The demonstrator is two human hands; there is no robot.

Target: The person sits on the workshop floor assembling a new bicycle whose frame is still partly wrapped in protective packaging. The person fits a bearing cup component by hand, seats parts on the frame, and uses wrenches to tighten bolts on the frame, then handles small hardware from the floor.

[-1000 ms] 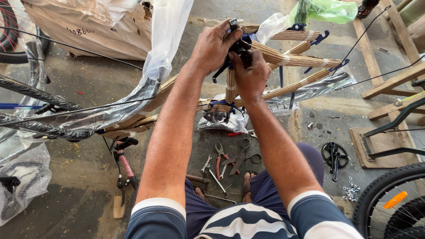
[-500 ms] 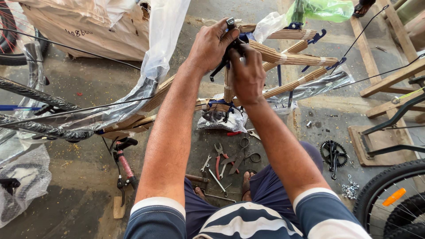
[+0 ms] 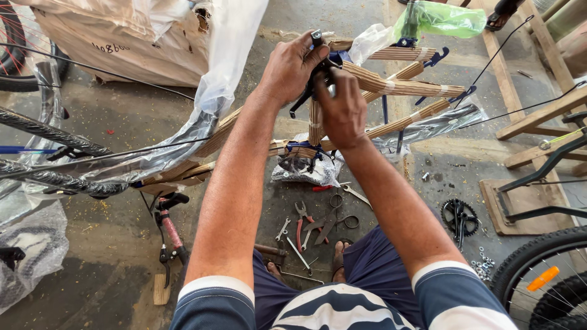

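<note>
While we look down from the head camera, our left hand (image 3: 292, 70) is curled shut around a black brake lever (image 3: 304, 98) at the top of a bicycle frame wrapped in corrugated cardboard (image 3: 391, 85). Our right hand (image 3: 343, 109) sits just below and beside it, fingers pressed together on the same lever and the wrapped tube under it; what the fingertips pinch we cannot tell. Both hands touch each other over the lever, high in the middle of the view. Clear plastic sheeting (image 3: 226, 55) hangs off the frame to the left, and a green plastic bag (image 3: 443, 18) covers a part at the far end. Below the frame, on the concrete floor (image 3: 110, 122), lie red-handled pliers (image 3: 299, 223), scissors (image 3: 333, 217) and several wrenches (image 3: 296, 250) near our feet. A black chainring (image 3: 458, 217) lies to the right, close to a wooden pallet (image 3: 520, 128). A bicycle wheel (image 3: 544, 281) fills the near right corner, and a wrapped tyre (image 3: 55, 177) lies along the floor's left edge.
</note>
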